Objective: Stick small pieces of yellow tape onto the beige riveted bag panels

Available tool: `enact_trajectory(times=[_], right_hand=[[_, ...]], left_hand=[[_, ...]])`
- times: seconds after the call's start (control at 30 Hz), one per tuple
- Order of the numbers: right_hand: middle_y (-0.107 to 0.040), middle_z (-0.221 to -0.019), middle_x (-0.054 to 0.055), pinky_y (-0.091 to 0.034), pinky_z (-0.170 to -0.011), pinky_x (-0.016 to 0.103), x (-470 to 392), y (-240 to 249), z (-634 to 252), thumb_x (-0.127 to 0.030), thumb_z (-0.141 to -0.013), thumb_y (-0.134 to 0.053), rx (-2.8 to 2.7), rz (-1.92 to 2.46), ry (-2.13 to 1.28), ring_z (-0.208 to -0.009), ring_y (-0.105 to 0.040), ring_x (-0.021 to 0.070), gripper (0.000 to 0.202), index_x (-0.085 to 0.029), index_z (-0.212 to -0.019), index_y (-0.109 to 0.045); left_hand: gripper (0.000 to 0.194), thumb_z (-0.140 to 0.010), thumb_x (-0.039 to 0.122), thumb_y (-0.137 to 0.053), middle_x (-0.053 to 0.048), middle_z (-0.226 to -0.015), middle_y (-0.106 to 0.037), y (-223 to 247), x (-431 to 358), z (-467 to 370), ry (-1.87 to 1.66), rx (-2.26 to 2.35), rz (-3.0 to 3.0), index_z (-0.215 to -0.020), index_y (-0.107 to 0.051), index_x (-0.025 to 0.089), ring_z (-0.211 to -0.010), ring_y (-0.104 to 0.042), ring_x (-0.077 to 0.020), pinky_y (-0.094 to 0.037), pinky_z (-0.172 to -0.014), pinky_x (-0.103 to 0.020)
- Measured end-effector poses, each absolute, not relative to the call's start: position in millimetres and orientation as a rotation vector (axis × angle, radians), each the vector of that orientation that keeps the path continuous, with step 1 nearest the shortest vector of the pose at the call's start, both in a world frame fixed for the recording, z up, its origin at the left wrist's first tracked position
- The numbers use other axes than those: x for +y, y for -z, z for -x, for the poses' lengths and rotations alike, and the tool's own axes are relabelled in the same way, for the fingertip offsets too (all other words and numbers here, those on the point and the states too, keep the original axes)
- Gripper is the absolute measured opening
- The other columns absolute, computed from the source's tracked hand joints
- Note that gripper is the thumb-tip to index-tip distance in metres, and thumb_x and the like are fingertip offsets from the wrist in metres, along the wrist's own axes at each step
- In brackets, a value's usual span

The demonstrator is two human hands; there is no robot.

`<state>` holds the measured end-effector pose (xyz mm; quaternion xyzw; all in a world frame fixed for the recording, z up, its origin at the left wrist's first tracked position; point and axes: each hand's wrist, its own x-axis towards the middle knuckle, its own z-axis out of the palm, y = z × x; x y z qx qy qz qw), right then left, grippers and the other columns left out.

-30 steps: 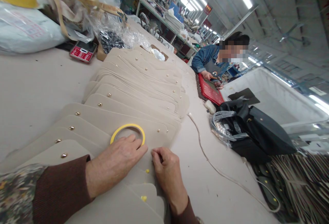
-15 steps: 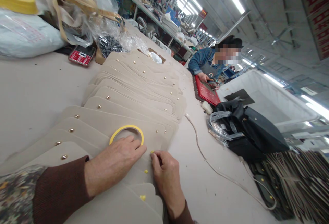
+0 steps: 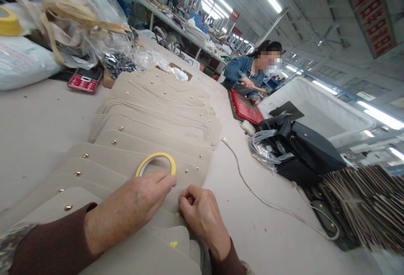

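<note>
My left hand (image 3: 139, 201) is closed around the lower side of a roll of yellow tape (image 3: 172, 161), held just over the pieces. Beneath both hands spreads a fanned stack of beige flat panels (image 3: 151, 140) with rounded corners and small gold metal studs (image 3: 114, 142). Close to the tape, my right hand (image 3: 203, 214) presses its thumb and forefinger together at the panels' right edge; whatever lies in the pinch is hidden. Small bits of yellow tape (image 3: 174, 244) stick to the nearer panels, one partly covered by the right hand.
A white cord (image 3: 246, 182) curls across the table right of the panels. Beyond it lie a black bag (image 3: 311, 153) and a stack of dark pieces (image 3: 362, 207). A red phone (image 3: 85, 80) and plastic wrapping (image 3: 148, 58) lie at the back left. A co-worker (image 3: 240, 71) works behind a red board (image 3: 244, 107).
My right hand has moved slightly left and down, and the yellow bit at its fingertips no longer shows. My left hand still holds the tape roll. The camera view has shifted; the co-worker's hand has risen.
</note>
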<state>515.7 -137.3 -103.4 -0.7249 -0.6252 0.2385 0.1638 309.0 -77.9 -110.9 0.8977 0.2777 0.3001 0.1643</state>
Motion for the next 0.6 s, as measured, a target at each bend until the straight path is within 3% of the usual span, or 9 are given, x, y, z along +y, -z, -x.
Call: enact_trajectory(times=[0.1, 0.23, 0.33, 0.47, 0.6], right_hand=[[-0.076, -0.067, 0.001, -0.041, -0.058, 0.024, -145.6, 97.8, -524.0, -0.009, -0.086, -0.067, -1.712, 1.887, -0.819, -0.06, -0.067, 0.0159, 0.019, -0.02, -0.077, -0.081], [-0.08, -0.084, 0.005, -0.054, -0.069, 0.024, -150.4, 92.8, -523.9, -0.017, -0.094, -0.066, -1.618, 1.459, -0.586, -0.071, -0.071, 0.0162, 0.017, -0.017, -0.1, -0.082], [-0.078, -0.091, 0.006, -0.057, -0.076, 0.025, -148.6, 87.8, -516.6, -0.014, -0.099, -0.064, -1.701, 1.271, -0.448, -0.08, -0.072, 0.0167, 0.017, -0.016, -0.109, -0.078], [-0.08, -0.096, 0.007, -0.058, -0.081, 0.027, -144.8, 88.6, -509.2, -0.012, -0.101, -0.063, -1.848, 1.202, -0.332, -0.087, -0.074, 0.0184, 0.014, -0.019, -0.105, -0.074], [-0.077, -0.083, 0.003, -0.055, -0.071, 0.025, -144.3, 97.5, -504.1, -0.011, -0.1, -0.056, -1.879, 1.199, -0.181, -0.075, -0.072, 0.0168, 0.018, -0.022, -0.093, -0.069]], left_hand=[[0.026, -0.11, 0.016, -0.043, -0.001, -0.099, -0.081, 109.9, -75.3, -308.0, -1.077, 0.702, -2.488, -0.121, -0.065, 0.023, -0.086, -0.079, -0.0168, -0.061, -0.076, -0.024], [0.04, -0.113, 0.02, -0.041, -0.005, -0.125, -0.082, 109.8, -75.6, -307.3, -1.077, 0.672, -2.571, -0.151, -0.051, 0.024, -0.105, -0.081, -0.015, -0.062, -0.094, -0.019], [0.044, -0.113, 0.02, -0.04, -0.008, -0.135, -0.079, 111.1, -77.8, -307.5, -1.041, 0.646, -2.63, -0.156, -0.045, 0.022, -0.115, -0.079, -0.016, -0.059, -0.104, -0.02], [0.04, -0.113, 0.021, -0.035, -0.007, -0.118, -0.084, 114.3, -80.7, -309.5, -1.031, 0.661, -2.656, -0.152, -0.044, 0.02, -0.098, -0.083, -0.0173, -0.063, -0.088, -0.019], [0.034, -0.112, 0.018, -0.036, -0.006, -0.111, -0.084, 114.0, -82.6, -311.4, -1.023, 0.678, -2.643, -0.144, -0.048, 0.021, -0.09, -0.083, -0.018, -0.061, -0.075, -0.021]])
